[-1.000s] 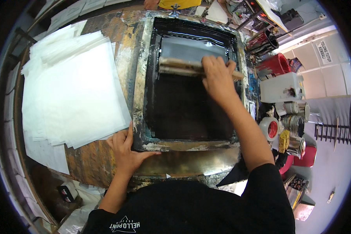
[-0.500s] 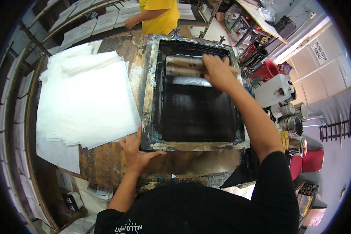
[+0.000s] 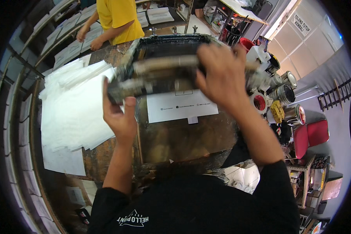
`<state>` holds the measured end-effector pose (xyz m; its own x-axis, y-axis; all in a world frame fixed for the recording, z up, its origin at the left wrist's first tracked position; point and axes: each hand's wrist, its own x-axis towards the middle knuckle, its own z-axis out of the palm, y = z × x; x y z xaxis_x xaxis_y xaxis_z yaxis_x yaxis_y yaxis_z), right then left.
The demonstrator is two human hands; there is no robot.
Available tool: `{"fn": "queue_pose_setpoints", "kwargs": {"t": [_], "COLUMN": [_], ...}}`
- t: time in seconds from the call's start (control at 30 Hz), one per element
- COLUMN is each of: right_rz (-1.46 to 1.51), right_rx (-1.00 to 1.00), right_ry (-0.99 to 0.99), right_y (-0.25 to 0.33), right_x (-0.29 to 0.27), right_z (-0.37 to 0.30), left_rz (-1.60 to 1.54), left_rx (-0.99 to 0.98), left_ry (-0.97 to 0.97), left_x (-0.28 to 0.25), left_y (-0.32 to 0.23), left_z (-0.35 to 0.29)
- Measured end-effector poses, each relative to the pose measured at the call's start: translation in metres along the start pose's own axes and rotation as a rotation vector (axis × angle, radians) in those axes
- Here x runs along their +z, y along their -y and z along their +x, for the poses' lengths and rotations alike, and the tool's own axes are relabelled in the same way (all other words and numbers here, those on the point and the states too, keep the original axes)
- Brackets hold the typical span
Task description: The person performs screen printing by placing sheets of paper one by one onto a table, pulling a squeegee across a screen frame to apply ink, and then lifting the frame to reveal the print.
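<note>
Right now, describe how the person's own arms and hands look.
The left hand and right hand look ungloved, the latter blurred. Both forearms are uncovered. Short black sleeves belong to a black shirt with white print.

R hand [image 3: 224,76], wooden squeegee [image 3: 165,64] & screen frame [image 3: 138,86] were blurred. Frame pt. hid printed sheet [image 3: 181,109]; its fine print was too small. Co-worker [image 3: 123,19], past tabletop's [image 3: 187,140] far L corner, was cropped up top.
</note>
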<state>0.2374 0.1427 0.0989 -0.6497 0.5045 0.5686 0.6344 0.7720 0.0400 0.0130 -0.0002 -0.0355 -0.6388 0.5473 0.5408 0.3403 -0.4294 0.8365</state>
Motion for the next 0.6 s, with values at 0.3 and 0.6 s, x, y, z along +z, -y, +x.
{"fn": "queue_pose_setpoints", "kwargs": {"t": [0.3,0.6], "right_rz": [0.061,0.036], "right_rx": [0.002,0.077], "right_ry": [-0.165,0.033], "right_y": [-0.029,-0.042], "right_x": [-0.031,-0.031], "right_z": [0.119,0.141], "left_rz": [0.680,0.729], "left_rx": [0.271,0.387], "left_ry": [0.286,0.309], "left_x": [0.072,0.093], "left_y": [0.201,0.243], "left_z": [0.112,0.126]}}
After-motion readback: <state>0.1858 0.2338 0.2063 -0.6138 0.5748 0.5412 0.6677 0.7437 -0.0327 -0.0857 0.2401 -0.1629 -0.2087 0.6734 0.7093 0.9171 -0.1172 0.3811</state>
